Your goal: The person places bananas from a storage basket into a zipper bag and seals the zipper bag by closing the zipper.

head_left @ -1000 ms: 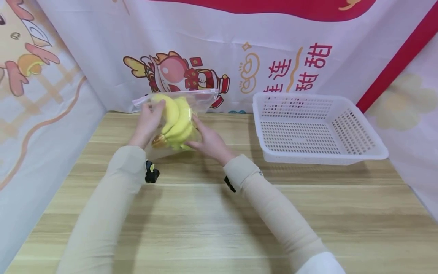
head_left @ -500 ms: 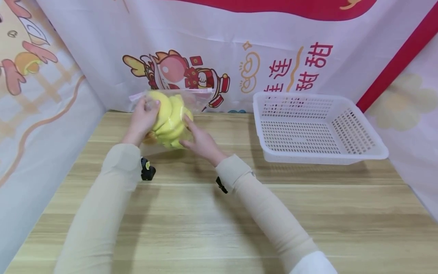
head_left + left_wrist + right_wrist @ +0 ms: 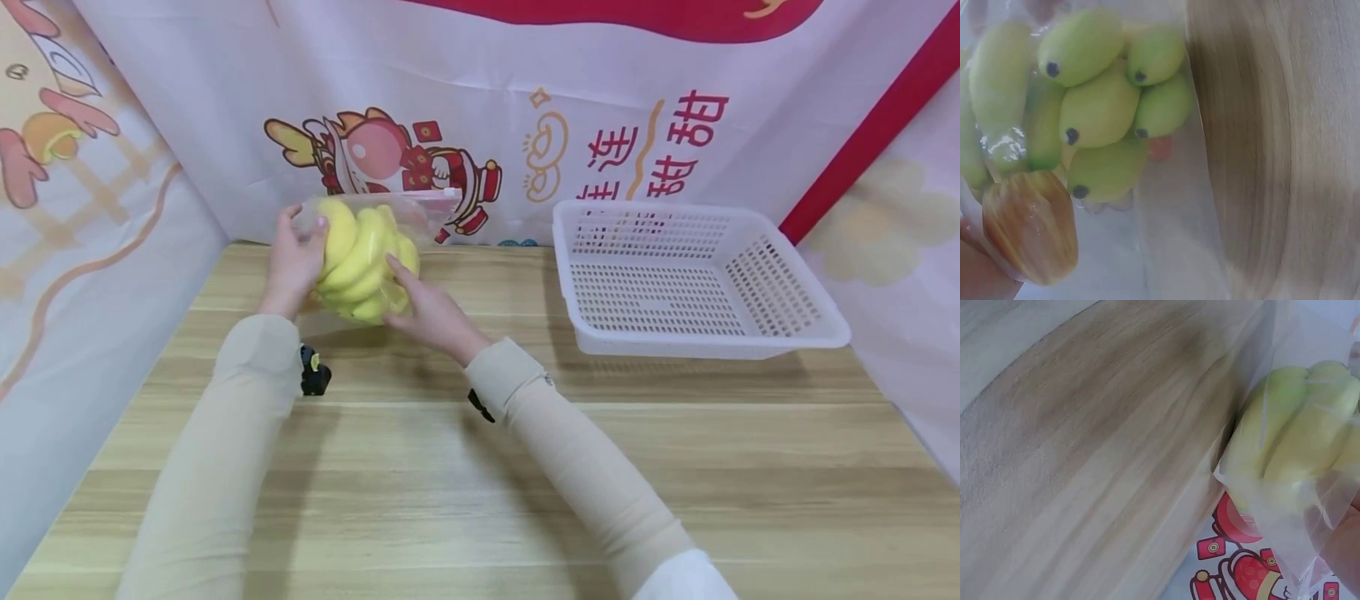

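Staged booth: banner backdrop [image 3: 525, 100], wooden table [image 3: 480, 467]

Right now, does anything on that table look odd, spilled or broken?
Nothing stands out. Both hands, left hand and right hand, hold a clear bag of bananas above the wooden table; the white basket sits upright.

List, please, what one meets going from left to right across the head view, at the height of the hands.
Left hand → bunch of bananas inside a clear bag → right hand → white plastic basket.
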Motion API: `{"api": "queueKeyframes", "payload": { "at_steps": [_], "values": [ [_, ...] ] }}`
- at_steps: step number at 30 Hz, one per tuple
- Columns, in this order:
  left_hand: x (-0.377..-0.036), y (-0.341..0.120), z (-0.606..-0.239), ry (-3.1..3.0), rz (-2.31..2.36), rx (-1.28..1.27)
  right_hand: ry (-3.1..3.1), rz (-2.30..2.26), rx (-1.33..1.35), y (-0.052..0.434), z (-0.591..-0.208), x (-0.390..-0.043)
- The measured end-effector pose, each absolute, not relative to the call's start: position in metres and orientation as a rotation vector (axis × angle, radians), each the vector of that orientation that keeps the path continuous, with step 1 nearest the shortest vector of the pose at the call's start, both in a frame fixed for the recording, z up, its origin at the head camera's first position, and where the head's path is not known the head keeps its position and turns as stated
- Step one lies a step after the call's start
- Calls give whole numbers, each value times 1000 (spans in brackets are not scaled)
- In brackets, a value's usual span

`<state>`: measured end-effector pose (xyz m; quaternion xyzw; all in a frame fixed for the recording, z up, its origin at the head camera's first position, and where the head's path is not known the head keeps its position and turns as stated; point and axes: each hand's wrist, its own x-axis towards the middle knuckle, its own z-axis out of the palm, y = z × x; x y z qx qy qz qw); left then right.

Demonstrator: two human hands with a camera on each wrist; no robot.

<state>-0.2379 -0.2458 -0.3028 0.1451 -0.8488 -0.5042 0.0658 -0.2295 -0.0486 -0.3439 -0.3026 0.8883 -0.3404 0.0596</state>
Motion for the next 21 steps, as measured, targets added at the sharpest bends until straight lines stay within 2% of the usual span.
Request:
{"api": "queueKeyframes", "payload": {
  "at_steps": [15,21],
  "values": [
    [-234,-261,-308,-2570,-1420,476,2861,-938,-1067,-37,-342,-232],
    [-235,-262,-310,-2535,-1477,541,2940,-955,-1036,-33,-341,-234]
  ]
}}
